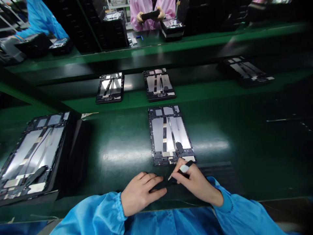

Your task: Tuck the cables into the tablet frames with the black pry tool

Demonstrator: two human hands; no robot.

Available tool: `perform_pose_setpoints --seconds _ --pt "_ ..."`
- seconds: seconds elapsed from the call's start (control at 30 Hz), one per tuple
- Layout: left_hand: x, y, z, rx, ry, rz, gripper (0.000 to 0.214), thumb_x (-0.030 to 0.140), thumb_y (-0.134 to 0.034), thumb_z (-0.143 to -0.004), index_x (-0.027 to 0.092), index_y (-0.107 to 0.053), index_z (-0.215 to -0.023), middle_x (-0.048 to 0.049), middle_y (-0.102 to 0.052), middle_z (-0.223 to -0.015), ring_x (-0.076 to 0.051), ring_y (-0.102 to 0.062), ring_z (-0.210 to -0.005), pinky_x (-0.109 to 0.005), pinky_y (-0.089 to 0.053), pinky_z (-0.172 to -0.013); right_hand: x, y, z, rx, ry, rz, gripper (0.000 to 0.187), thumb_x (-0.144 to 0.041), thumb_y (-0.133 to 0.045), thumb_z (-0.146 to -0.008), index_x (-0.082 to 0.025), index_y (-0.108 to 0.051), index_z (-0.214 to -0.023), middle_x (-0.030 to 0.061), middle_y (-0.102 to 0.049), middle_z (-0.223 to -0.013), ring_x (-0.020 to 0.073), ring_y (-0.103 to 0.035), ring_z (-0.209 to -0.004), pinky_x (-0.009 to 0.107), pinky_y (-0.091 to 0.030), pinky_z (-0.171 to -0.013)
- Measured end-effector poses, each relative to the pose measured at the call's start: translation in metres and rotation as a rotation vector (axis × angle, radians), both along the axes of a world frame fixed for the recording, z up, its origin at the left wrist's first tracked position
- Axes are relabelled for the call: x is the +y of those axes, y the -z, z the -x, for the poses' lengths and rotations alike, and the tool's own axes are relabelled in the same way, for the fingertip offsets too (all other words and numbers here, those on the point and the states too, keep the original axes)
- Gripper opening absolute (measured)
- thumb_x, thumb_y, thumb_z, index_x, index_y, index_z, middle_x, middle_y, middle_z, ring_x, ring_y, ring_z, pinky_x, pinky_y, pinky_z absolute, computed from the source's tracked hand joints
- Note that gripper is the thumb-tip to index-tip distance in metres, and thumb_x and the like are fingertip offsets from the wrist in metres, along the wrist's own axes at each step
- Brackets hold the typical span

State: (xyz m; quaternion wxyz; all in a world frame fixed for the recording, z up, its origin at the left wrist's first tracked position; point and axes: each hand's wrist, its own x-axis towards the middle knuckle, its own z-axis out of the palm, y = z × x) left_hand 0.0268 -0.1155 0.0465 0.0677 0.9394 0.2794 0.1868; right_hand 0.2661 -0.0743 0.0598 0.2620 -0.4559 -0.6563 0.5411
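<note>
Green workbench (119, 140); central tablet (171, 134) at twelve o'clock, already opened, innards bare, seemingly unclosed. Right hand (193, 179), at tablet's five, pinches slim tool (184, 168); left hand (141, 195), at seven, thumb and fingers parted, any hold I can't tell.

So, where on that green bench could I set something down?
One bare patch of bench lies between the left-hand device and the middle device. Another borders the middle device's right side, though it darkens farther right. It's crowded just below the middle device, where the left hand and right hand, holding a pen-like tool, nearly meet.
</note>
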Motion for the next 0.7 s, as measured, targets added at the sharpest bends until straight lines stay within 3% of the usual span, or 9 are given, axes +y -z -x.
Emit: perform_pose_setpoints --seconds 0.13,0.3,0.7 --pt "0.011 -0.003 0.004 -0.096 -0.073 0.011 0.024 0.015 -0.049 -0.099 0.021 -0.063 -0.118 -0.0061 -0.066 -0.114 -0.016 -0.059 -0.093 -0.028 -0.046 -0.072 0.032 -0.013 0.002 0.093 0.07 0.137 0.02 -0.037 -0.058 -0.089 -0.021 -0.055 -0.078 0.0007 -0.064 -0.071 0.0169 -0.068 -0.062 0.026 -0.053 -0.053" --pt "0.034 -0.002 0.007 -0.191 -0.198 -0.014 0.017 0.018 -0.052 -0.098 0.019 -0.063 -0.111 -0.0046 -0.069 -0.104 -0.015 -0.06 -0.089 -0.027 -0.049 -0.074 0.065 -0.018 0.018 0.048 0.002 0.254 0.021 -0.038 -0.062 -0.084 -0.02 -0.051 -0.08 -0.0014 -0.062 -0.059 0.0205 -0.072 -0.062 0.023 -0.052 -0.044" --pt "0.035 0.007 0.009 -0.181 -0.196 -0.02 0.019 0.015 -0.055 -0.096 0.017 -0.063 -0.113 -0.0054 -0.069 -0.108 -0.017 -0.06 -0.091 -0.03 -0.051 -0.078 0.063 -0.012 0.023 -0.008 -0.011 0.229 0.013 -0.031 -0.059 -0.088 -0.02 -0.053 -0.082 -0.0015 -0.066 -0.059 0.0189 -0.073 -0.062 0.023 -0.056 -0.048"
